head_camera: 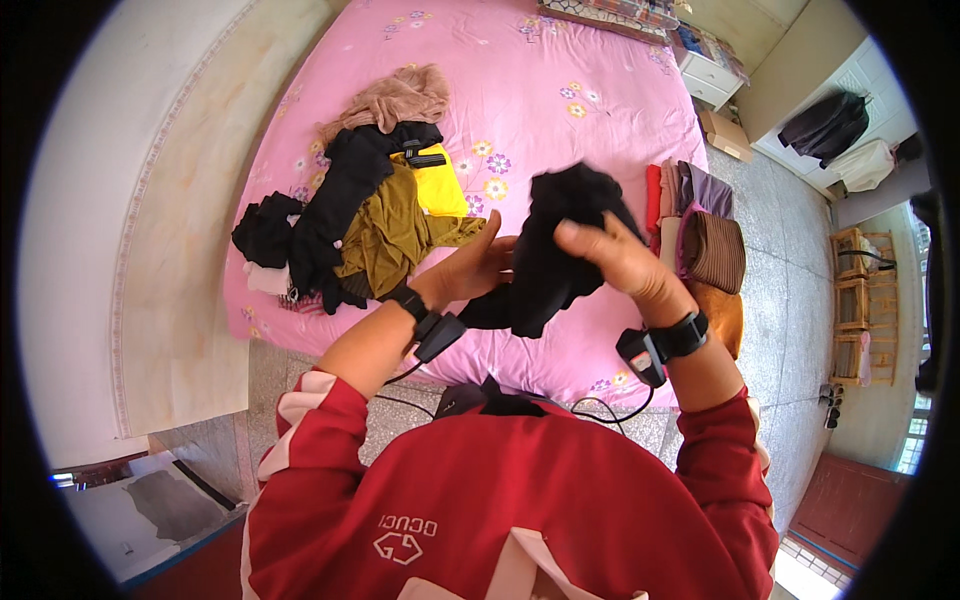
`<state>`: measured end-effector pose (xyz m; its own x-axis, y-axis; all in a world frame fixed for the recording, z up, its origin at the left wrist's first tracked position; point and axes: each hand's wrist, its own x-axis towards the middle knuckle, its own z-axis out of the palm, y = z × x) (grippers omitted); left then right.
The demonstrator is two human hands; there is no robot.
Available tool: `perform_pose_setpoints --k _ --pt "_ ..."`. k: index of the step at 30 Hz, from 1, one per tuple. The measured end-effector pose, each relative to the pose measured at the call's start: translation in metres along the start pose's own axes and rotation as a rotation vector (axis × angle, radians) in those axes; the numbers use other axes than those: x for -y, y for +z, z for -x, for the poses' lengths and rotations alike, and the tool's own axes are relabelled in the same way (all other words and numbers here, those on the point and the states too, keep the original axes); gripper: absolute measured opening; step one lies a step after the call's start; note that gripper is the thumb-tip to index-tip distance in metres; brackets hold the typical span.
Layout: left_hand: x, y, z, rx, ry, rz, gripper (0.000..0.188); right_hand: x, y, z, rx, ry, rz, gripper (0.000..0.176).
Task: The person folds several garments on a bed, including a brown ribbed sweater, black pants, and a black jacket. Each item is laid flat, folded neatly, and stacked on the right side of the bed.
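A bunched black cloth garment hangs above the near part of the bed, blurred at its top edge. My right hand grips it from the right, with the thumb lying across the front of the fabric. To its left is my left hand, thumb raised and apart from the fingers. Those fingertips meet the garment's left edge, and whether they touch it is not clear. A dark length of the fabric trails below my left palm. Both wrists wear black straps with a small cabled device.
Left on the pink floral bed lie loose clothes: an olive garment, black trousers, a yellow piece and a brown one. Folded clothes stack along the right edge. Wooden racks stand farther right.
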<state>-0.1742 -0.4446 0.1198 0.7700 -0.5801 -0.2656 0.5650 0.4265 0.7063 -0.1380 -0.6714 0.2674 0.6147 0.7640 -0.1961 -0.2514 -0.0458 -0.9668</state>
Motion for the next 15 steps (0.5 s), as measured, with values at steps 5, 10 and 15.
perform_pose_setpoints --k 5,10,15 --pt "-0.013 0.035 -0.018 0.037 0.149 0.285 0.058 -0.052 0.005 0.017 0.276 0.256 0.467 0.069" --pt "-0.030 0.039 0.003 -0.009 0.233 0.240 0.024 -0.106 -0.025 0.040 0.353 0.353 0.279 0.085" --pt "-0.037 0.055 0.013 0.000 0.128 0.031 0.010 -0.117 -0.040 0.037 0.053 0.200 0.196 0.077"
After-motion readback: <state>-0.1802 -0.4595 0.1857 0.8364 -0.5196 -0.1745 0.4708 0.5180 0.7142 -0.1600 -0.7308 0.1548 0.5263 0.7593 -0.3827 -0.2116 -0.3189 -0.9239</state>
